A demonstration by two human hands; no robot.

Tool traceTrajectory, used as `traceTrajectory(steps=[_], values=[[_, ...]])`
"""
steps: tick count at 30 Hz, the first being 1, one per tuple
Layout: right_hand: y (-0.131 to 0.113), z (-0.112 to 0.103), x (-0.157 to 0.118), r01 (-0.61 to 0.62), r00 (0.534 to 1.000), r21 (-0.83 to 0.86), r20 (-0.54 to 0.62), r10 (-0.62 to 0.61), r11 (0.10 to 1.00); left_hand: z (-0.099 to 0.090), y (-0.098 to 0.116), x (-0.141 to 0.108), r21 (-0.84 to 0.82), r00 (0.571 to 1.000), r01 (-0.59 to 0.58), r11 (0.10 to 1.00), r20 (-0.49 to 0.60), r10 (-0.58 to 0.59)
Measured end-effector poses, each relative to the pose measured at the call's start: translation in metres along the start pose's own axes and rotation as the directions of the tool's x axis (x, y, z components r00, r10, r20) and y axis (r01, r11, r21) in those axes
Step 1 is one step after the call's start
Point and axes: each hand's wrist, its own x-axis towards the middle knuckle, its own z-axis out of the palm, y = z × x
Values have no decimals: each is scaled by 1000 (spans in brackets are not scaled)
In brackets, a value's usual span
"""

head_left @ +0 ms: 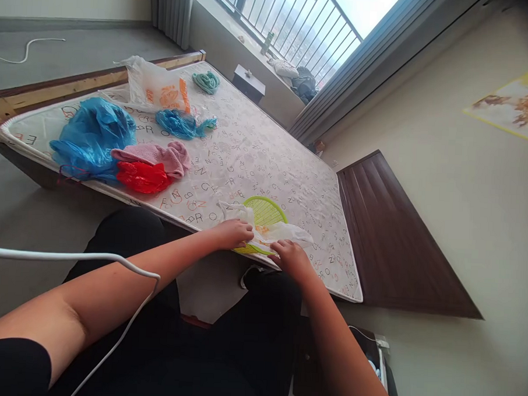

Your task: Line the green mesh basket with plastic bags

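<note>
We have a thin white plastic bag point(271, 230) at the near edge of the mattress point(257, 151), lying crumpled over a lime-green mesh racket head point(263, 212). Our left hand point(234, 233) pinches the bag's left end, our right hand point(293, 259) presses down on its right end. The film looks slippery and may tear or slide off the edge, dragging the racket along. Far left lie blue bags point(92, 135) and a pink cloth point(161, 155)

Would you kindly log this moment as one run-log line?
left hand: gripping white plastic bag | right hand: gripping same bag | bag: over green racket | surface: mattress
</note>
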Motion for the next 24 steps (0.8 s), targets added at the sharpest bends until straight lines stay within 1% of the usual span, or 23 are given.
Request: traceTrajectory(steps=[3, 6, 9, 12, 15, 17, 18, 19, 21, 22, 23, 24], values=[[3, 9, -4, 7, 998, 3, 55, -7, 1000, 5, -2, -1, -6, 1000, -7, 1000, -13, 7], [6, 17, -6, -55, 994, 48, 96, 51, 997, 8, 0, -1, 9, 1000, -1, 1000, -20, 1], [6, 21, -7, -117, 989, 202, 114, 95, 973, 14, 1, -2, -23, 999, 25, 999, -46, -26], [8, 29, -8, -160, 985, 425, 126, 117, 891, 23, -1, -2, -114, 987, 87, 990, -127, -101], [13, 47, -6, -269, 962, 571, 118, 246, 776, 31, -4, -3, -252, 950, 197, 948, -191, -248], [18, 61, -3, -361, 923, 608, 125, 365, 707, 34, -4, -3, -358, 924, 252, 899, -186, -333], [19, 68, -2, -412, 894, 620, 135, 427, 667, 35, -3, -3, -412, 912, 276, 869, -173, -371], [19, 75, 1, -467, 855, 632, 147, 497, 618, 36, -3, -3, -463, 897, 301, 833, -159, -413], [18, 84, 6, -542, 771, 677, 163, 616, 499, 38, -2, -3, -551, 848, 362, 752, -140, -511], [16, 88, 8, -542, 746, 713, 164, 646, 445, 39, -2, -2, -584, 818, 387, 713, -140, -558], [13, 90, 11, -514, 744, 757, 160, 649, 403, 41, -3, -2, -610, 789, 400, 684, -150, -596], [10, 91, 14, -460, 766, 807, 149, 625, 371, 44, -3, -2, -626, 762, 404, 667, -173, -624]])
